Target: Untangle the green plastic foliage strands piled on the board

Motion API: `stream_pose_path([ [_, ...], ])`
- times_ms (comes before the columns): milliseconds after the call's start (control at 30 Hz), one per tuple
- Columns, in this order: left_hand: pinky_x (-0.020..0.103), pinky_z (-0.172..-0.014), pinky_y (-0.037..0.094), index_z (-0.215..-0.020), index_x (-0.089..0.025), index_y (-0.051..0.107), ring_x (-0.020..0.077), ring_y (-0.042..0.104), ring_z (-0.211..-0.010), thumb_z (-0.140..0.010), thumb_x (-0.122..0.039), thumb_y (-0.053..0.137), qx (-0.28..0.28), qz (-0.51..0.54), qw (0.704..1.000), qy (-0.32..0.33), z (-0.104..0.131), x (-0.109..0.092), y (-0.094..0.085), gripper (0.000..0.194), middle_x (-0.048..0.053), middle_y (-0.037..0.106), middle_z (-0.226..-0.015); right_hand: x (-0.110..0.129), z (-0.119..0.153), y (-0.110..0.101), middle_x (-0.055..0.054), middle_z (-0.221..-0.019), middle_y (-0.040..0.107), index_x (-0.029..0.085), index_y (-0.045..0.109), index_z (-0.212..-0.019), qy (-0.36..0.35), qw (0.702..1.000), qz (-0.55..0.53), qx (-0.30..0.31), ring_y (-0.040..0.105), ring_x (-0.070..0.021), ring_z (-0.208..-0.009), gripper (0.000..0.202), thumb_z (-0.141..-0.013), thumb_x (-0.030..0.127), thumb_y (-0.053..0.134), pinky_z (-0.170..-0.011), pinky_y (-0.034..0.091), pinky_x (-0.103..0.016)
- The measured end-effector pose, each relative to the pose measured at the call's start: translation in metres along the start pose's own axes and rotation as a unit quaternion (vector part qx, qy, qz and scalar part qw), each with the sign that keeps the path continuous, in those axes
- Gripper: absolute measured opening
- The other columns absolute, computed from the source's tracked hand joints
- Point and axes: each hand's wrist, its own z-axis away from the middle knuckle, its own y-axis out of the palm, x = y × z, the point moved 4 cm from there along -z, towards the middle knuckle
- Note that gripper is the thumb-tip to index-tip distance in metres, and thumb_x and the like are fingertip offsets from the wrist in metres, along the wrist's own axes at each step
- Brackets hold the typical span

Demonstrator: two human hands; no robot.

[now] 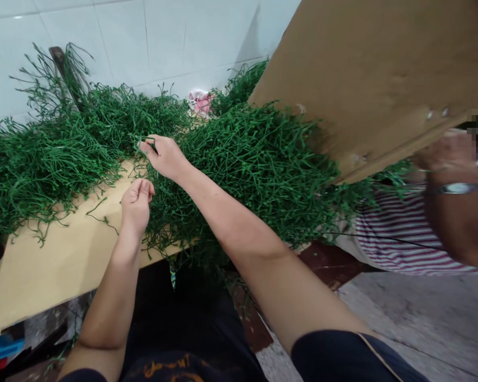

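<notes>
Long green stems lie in two heaps, one on the left (56, 159) and a larger one (255, 164) at the centre right. My right hand (163, 154) is closed in a pinch on a short piece of green stem (147, 140), between the two heaps. Lower and a little to the left, my left hand (137, 204) is curled with its thumb pressed on the fingers; whatever it may hold is hidden. Beneath both hands is a pale wooden board (63, 254) with a few loose stems on it.
A large brown cardboard sheet (374, 85) slants over the right heap. At the right edge is another person's arm with a wristwatch (456, 188) and striped clothing (398, 228). White tiles (123, 42) stand behind, with a pink and white item (201, 102) near them.
</notes>
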Motion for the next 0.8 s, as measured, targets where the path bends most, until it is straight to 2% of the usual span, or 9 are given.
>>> stream_pose_path([
  [167,0.023,-0.044,0.019,-0.057,-0.018,0.045,0.0067,0.024,-0.045,-0.075,-0.058,0.057,-0.002,0.008,1.000,-0.010,0.005,-0.002,-0.009,0.044,-0.005,0.033,-0.050,-0.002,-0.001,0.001,0.002,-0.062,0.046,0.018,0.038,-0.062,0.021,0.996,-0.074,0.054,0.043,-0.0076,-0.063,0.032,-0.091,0.030,0.047,-0.070,0.037,-0.022],
  [300,0.023,-0.045,0.021,-0.057,-0.018,0.046,0.0068,0.026,-0.046,-0.074,-0.059,0.057,0.023,-0.004,1.000,-0.017,0.010,0.001,-0.013,0.046,-0.005,0.034,-0.049,-0.009,0.006,-0.008,0.005,-0.050,0.039,0.018,0.036,-0.056,0.082,0.985,-0.116,0.096,0.036,-0.0051,-0.052,0.038,-0.092,0.028,0.045,-0.061,0.034,-0.022],
  [467,0.023,-0.043,0.019,-0.057,-0.018,0.047,0.0066,0.025,-0.044,-0.075,-0.059,0.056,0.050,0.004,0.999,-0.022,0.012,0.003,-0.010,0.046,-0.005,0.032,-0.047,-0.009,0.007,-0.019,0.005,-0.050,0.039,0.018,0.037,-0.056,0.131,0.979,-0.141,0.064,0.035,-0.0046,-0.051,0.038,-0.090,0.026,0.050,-0.058,0.033,-0.021],
  [533,0.022,-0.042,0.018,-0.058,-0.018,0.046,0.0064,0.024,-0.042,-0.075,-0.058,0.057,0.045,0.016,0.999,-0.027,0.012,0.004,-0.009,0.045,-0.006,0.029,-0.045,-0.006,0.009,-0.019,0.004,-0.052,0.042,0.018,0.038,-0.059,0.152,0.966,-0.199,0.066,0.035,-0.0045,-0.051,0.035,-0.091,0.028,0.048,-0.055,0.033,-0.020],
  [633,0.021,-0.041,0.019,-0.058,-0.019,0.044,0.0053,0.024,-0.040,-0.075,-0.056,0.059,0.026,0.046,0.998,-0.038,0.010,0.006,-0.009,0.044,-0.008,0.028,-0.043,0.001,0.017,-0.017,0.004,-0.054,0.044,0.017,0.041,-0.064,0.173,0.944,-0.261,0.102,0.033,-0.0044,-0.049,0.033,-0.092,0.034,0.045,-0.051,0.029,-0.020],
  [800,0.018,-0.039,0.021,-0.058,-0.018,0.044,0.0034,0.024,-0.038,-0.072,-0.054,0.064,-0.002,0.094,0.994,-0.053,0.005,0.006,-0.010,0.044,-0.008,0.031,-0.044,0.005,0.033,-0.016,0.006,-0.056,0.036,0.015,0.046,-0.067,0.144,0.946,-0.245,0.154,0.029,-0.0042,-0.052,0.034,-0.080,0.043,0.061,-0.050,0.024,-0.021],
])
